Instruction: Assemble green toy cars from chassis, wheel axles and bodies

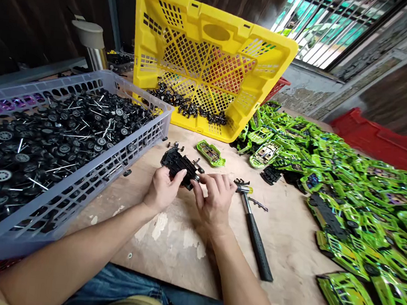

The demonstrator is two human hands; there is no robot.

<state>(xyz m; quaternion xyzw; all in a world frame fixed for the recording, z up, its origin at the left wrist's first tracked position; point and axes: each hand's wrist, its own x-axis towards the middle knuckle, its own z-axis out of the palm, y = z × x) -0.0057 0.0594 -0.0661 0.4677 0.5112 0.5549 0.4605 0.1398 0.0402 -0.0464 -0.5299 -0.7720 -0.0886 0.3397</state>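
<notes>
A black toy car chassis (178,163) is held above the wooden table, in front of the yellow crate. My left hand (164,187) grips its near side, thumb on top. At the chassis's right end, my right hand (214,196) has its thumb and fingers pinched together; a small part there is mostly hidden by the fingertips. Beyond the hands lies a green toy car body (210,153), open side up. A hammer (256,244) with a black handle rests just right of my right hand, beside a thin black strip (258,204).
On the left stands a pale plastic basket (155,128) full of black wheels and metal axles. A tipped yellow crate (215,31) holds small black parts at the back. Many green car bodies (318,158) are heaped along the right. A steel jug (93,46) stands behind the basket.
</notes>
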